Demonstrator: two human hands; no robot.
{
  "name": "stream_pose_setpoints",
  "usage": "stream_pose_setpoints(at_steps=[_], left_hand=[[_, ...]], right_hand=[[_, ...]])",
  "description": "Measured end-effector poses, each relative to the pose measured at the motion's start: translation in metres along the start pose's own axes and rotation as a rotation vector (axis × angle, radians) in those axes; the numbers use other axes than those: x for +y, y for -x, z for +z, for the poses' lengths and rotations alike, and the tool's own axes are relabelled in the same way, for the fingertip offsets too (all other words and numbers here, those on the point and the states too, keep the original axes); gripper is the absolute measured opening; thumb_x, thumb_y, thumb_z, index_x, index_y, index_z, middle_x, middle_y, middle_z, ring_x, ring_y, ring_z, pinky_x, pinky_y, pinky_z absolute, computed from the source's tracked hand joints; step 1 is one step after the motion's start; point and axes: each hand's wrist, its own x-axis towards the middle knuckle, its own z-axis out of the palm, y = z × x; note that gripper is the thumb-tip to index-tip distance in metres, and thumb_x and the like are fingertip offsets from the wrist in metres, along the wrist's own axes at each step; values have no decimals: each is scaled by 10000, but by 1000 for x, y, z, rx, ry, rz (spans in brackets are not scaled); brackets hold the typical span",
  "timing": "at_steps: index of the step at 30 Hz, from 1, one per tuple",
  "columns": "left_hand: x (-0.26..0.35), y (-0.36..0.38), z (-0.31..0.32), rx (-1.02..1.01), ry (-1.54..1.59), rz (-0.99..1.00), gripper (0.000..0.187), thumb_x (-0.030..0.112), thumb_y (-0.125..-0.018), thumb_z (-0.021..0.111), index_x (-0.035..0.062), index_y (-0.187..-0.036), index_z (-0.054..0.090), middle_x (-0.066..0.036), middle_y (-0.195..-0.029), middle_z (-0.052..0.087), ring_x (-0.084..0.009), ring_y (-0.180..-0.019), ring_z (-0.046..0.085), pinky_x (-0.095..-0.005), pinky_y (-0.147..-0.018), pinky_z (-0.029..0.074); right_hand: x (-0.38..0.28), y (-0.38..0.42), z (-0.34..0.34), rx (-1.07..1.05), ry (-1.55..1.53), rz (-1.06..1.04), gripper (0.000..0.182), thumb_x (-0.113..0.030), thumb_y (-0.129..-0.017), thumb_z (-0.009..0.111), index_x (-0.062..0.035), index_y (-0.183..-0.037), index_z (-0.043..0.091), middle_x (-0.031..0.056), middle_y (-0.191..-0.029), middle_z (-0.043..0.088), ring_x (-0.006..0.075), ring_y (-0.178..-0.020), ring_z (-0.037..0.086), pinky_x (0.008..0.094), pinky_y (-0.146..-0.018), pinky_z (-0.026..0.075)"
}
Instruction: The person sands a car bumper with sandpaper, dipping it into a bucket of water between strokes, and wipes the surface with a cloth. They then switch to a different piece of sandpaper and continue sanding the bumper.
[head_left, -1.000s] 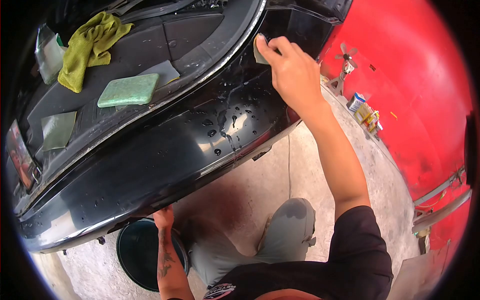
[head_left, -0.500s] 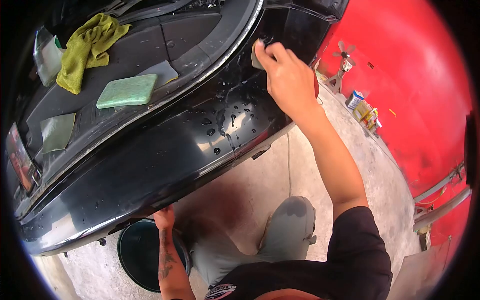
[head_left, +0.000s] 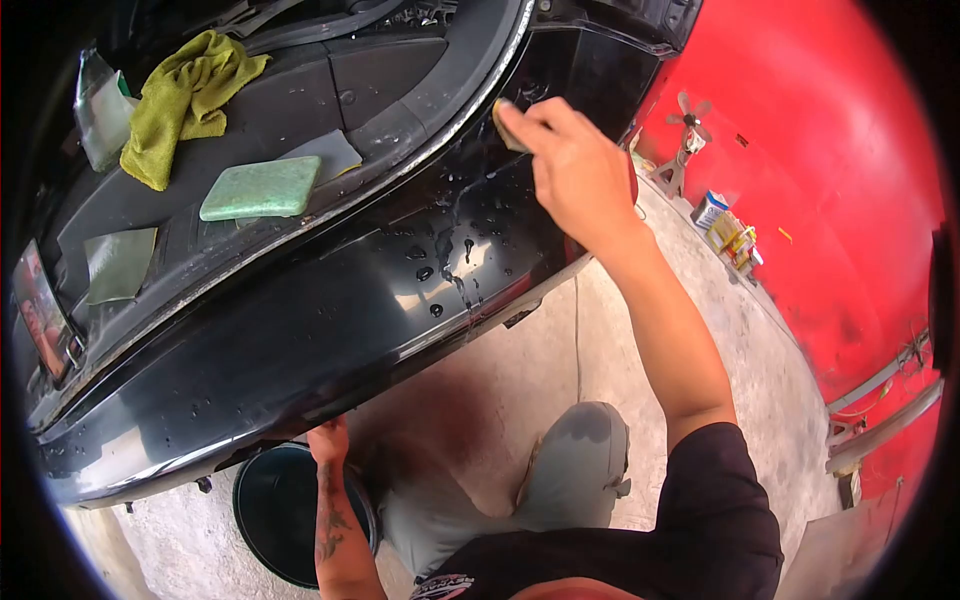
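Note:
My right hand (head_left: pixel 575 165) pinches a folded piece of sandpaper (head_left: pixel 505 130), pressed against the glossy black car panel (head_left: pixel 270 310). Water drops (head_left: pixel 425 273) and wet streaks dot the panel below that hand. At the panel's lower edge is my left hand (head_left: pixel 328 440), its fingers mostly hidden beneath the edge. On the dark trim above lie a green sponge-like block (head_left: pixel 262 188), a grey sandpaper sheet (head_left: pixel 338 155) partly behind it, and another grey-green sheet (head_left: pixel 120 265). A yellow-green cloth (head_left: pixel 190 100) is crumpled farther up.
A dark bucket (head_left: pixel 285 515) stands on the concrete floor (head_left: pixel 690 310) by my left forearm. Along the red wall (head_left: pixel 830 170) are a small fan (head_left: pixel 690 118), a blue-and-white can (head_left: pixel 710 208) and yellow containers (head_left: pixel 738 245). A metal pipe (head_left: pixel 890 425) runs at the far right.
My right hand has slid a little down and left along the panel with the sandpaper. My left hand stays at the lower edge.

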Motion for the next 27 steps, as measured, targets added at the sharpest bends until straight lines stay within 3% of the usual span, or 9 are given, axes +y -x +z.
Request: stream_pose_setpoints(at_steps=[5,8,10,14,17,18,20,23,27], left_hand=[[-11,1,4,34,53,91,219,177,-949,657,12,-1023,782,-188,-778,737,-296,-766,766,-396,-722,567],[8,2,-9,-77,22,-41,236,195,-955,650,12,-1015,787,-185,-780,741,-304,-766,765,-401,-723,566],[-8,1,4,23,15,50,249,211,-960,643,12,-989,790,-180,-778,743,-316,-768,764,-405,-725,565],[-13,3,7,66,57,7,290,258,-972,653,4,-919,784,-179,-775,746,-333,-770,762,-410,-728,563],[-28,1,15,56,-37,89,330,283,-980,673,-5,-848,764,-175,-759,742,-334,-758,758,-414,-730,560],[-25,0,11,-44,-22,18,269,283,-973,676,20,-1000,730,-196,-928,722,-382,-893,716,-457,-810,548],[-21,-1,1,-241,10,-126,407,282,-957,682,72,-1305,662,-239,-1267,682,-478,-1164,633,-541,-969,524],[-53,-3,19,-222,-77,-64,392,274,-951,684,77,-1289,672,-234,-1261,686,-475,-1162,636,-543,-965,524],[-41,-1,11,-254,-49,-129,379,271,-947,685,75,-1272,680,-233,-1258,688,-475,-1157,638,-542,-964,527]], right_hand=[[-2,-5,4,13,13,55,452,1,-823,649,-131,-1254,689,40,-961,609,272,-868,661,418,-709,578],[-26,7,2,-103,5,-66,430,-26,-820,645,-122,-1237,694,36,-942,599,244,-843,652,389,-708,562],[-31,11,-1,-197,-58,-172,387,-50,-827,647,-143,-1195,722,22,-932,608,219,-851,652,379,-727,555],[-11,-1,-9,-11,19,-63,392,-40,-837,647,-180,-1193,731,14,-922,629,237,-828,654,388,-679,561],[5,-1,5,32,79,-20,400,-30,-834,643,-146,-1211,709,25,-933,614,240,-817,653,392,-664,555],[0,2,5,-12,81,-42,407,-32,-824,648,-133,-1214,704,22,-932,605,236,-821,649,388,-670,553],[-14,9,2,-100,64,-107,437,-35,-804,653,-107,-1233,690,10,-925,585,222,-836,639,373,-691,548],[-13,13,-6,-200,35,-174,390,-42,-815,649,-146,-1180,739,0,-926,600,213,-851,641,370,-701,547],[-1,-1,-6,-19,52,-54,362,-32,-847,642,-145,-1174,748,8,-920,619,250,-796,641,398,-687,558]])
